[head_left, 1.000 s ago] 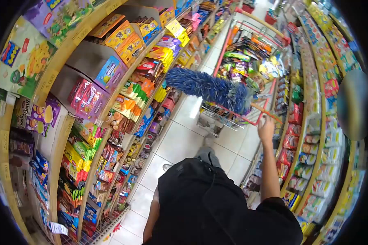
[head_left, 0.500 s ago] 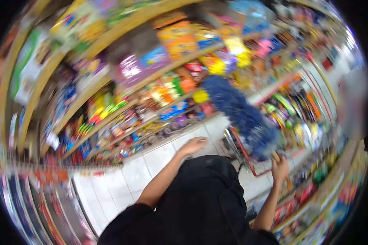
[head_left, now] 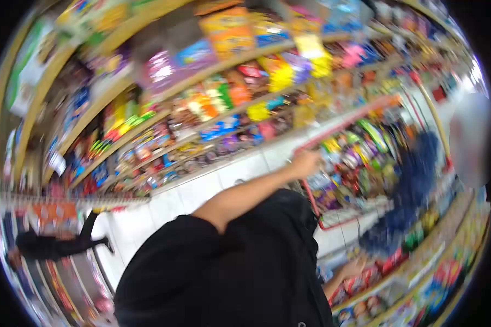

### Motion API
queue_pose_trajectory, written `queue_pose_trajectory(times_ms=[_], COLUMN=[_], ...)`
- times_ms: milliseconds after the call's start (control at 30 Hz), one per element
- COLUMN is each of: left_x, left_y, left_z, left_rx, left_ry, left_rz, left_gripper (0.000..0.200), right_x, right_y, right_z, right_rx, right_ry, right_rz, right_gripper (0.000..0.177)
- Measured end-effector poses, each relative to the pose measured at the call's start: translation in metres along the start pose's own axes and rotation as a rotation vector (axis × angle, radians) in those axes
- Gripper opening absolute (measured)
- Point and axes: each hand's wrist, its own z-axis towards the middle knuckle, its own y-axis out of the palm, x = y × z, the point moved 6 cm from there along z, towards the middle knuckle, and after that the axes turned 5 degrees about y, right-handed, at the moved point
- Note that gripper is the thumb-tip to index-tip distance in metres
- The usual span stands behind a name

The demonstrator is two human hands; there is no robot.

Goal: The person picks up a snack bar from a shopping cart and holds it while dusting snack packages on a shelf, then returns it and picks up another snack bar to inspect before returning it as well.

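My left hand (head_left: 306,162) is at the near left corner of a red-rimmed cart or bin (head_left: 341,224) filled with colourful packets (head_left: 354,158); its fingers look closed on or around the rim, but blur hides the detail. My right hand (head_left: 352,269) is low at the right, beside the shelf of red packets, just below the end of a fluffy blue duster (head_left: 401,196). The duster stretches up along the right side of the cart. Motion smears my right hand's fingers, and the duster's handle is not distinct.
Long shelves (head_left: 202,71) packed with snack bags and sweets curve across the top and left. Another stocked shelf (head_left: 420,267) runs along the lower right. A person in dark clothes (head_left: 54,245) is at the far left, by more racks. White floor tiles (head_left: 174,199) lie between.
My left hand has moved right to the cart's corner. My right hand has gone down, and the duster has swung from the cart's left side to its right. A person has appeared at the left.
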Motion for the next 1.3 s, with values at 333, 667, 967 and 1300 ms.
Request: queue_pose_trajectory(times_ms=[333,667,967,1300], left_x=[-0.029,-0.067,-0.089,0.002], left_y=[0.074,0.112,0.111,-0.076], left_z=[-0.006,0.002,0.018,0.021], left_rx=[-0.455,-0.432,-0.418,0.180], left_ry=[-0.284,-0.342,-0.401,-0.329], left_rz=[0.434,0.584,0.284,-0.500], left_gripper=[0.040,0.043,0.038,0.041], right_x=[0.029,0.023,0.018,0.019], right_y=[0.053,0.033,0.035,0.038], right_z=[-0.036,-0.044,-0.050,-0.046], right_rx=[-0.263,-0.286,-0.281,-0.309], right_ry=[-0.044,0.057,0.109,0.114], right_rz=[-0.327,-0.335,-0.350,-0.363], right_gripper=[0.040,0.043,0.045,0.049])
